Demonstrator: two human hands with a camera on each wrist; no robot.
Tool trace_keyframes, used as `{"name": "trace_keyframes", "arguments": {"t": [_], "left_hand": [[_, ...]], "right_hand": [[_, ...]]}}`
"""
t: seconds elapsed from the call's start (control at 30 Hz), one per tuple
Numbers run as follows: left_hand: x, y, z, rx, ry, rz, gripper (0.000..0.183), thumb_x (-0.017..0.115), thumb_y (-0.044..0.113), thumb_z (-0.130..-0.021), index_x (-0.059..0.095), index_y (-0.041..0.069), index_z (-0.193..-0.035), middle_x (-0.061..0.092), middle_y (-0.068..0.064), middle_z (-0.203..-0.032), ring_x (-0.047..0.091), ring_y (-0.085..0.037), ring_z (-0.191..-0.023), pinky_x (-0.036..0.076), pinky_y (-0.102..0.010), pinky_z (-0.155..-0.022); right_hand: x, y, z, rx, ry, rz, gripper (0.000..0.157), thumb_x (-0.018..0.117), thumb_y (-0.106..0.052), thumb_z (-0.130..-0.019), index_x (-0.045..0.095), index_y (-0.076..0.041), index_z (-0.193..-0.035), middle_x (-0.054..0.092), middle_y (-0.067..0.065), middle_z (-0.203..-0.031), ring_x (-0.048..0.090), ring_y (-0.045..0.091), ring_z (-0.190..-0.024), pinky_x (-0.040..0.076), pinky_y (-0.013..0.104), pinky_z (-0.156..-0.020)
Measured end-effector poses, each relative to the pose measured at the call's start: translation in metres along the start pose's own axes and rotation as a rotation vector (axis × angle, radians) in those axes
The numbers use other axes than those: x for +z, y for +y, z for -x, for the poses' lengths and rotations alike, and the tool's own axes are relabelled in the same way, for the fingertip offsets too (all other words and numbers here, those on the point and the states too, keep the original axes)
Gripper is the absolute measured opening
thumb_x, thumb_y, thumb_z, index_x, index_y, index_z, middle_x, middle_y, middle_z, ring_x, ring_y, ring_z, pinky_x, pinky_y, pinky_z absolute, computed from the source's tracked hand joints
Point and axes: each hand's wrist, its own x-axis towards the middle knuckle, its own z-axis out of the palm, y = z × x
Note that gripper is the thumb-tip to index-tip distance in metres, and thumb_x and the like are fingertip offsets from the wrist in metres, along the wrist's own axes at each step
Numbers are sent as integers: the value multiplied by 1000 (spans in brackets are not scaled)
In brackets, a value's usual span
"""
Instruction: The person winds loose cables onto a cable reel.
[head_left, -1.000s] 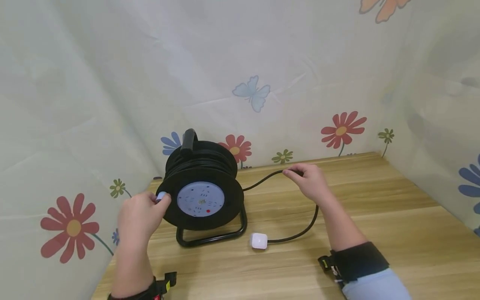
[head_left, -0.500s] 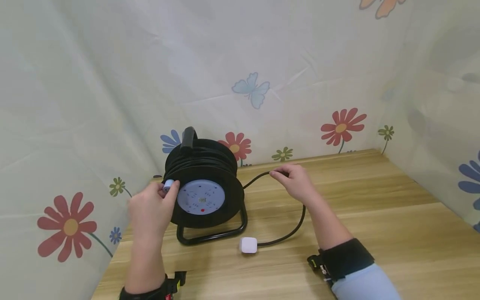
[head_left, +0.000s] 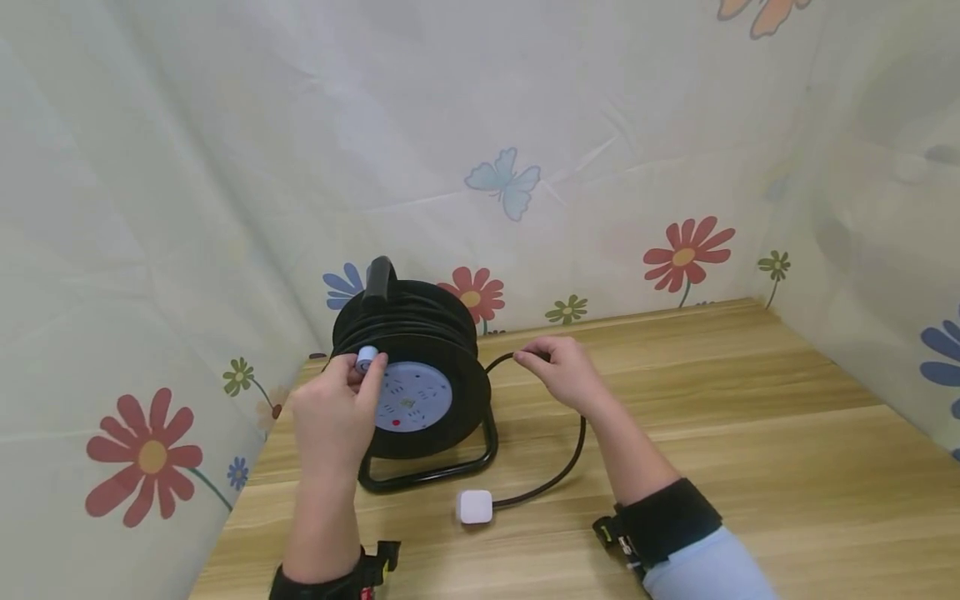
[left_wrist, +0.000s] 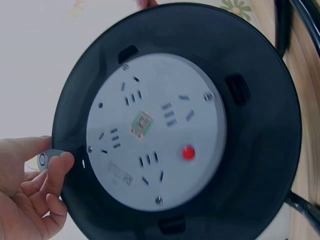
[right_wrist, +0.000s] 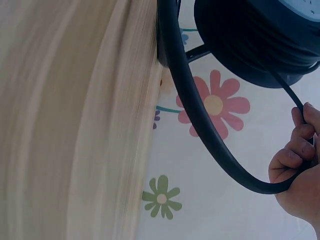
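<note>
A black cable reel stands at the left of the table, with black cable wound on its drum. Its face carries a pale blue socket panel with a red button. Thumb and fingers of my left hand pinch the small pale knob near the rim of the face. To the right of the reel, my right hand grips the loose cable between curled fingers. From there the cable curves down to a white plug on the table.
The reel rests on a black tubular stand and has a black handle on top. Around the back and sides of the wooden table hangs a pale curtain printed with flowers and butterflies.
My left hand has carried the knob rightward and up, and the reel face has turned clockwise. My right hand has moved left toward the reel with the cable. The plug has slid left and nearer.
</note>
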Motion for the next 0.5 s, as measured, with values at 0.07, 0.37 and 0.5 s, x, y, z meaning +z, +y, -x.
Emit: {"name": "trace_keyframes", "arguments": {"t": [0.07,0.37,0.5], "left_hand": [[2,4,0,-8,2,-1,30,75,23,-94,69,-6,-87,70,-13,-69,64,-26,-57,50,-41,-51],[7,14,-3,-26,1,28,31,74,24,-94,68,-4,-83,65,-11,-64,58,-24,-54,45,-37,-49],[8,14,-4,-46,-15,34,32,74,24,-95,68,-4,-82,63,-10,-63,56,-23,-53,44,-35,-49]], "right_hand": [[3,-1,0,-1,-5,-4,26,67,-25,-100,76,-2,-108,73,5,-97,63,20,-84,52,39,-77],[11,-2,-1,-18,-22,6,21,68,-23,-99,77,-5,-105,74,6,-97,63,19,-84,52,38,-76],[11,-2,0,-16,-30,-2,17,72,-18,-96,77,-5,-105,73,3,-93,62,17,-81,52,36,-74]]}}
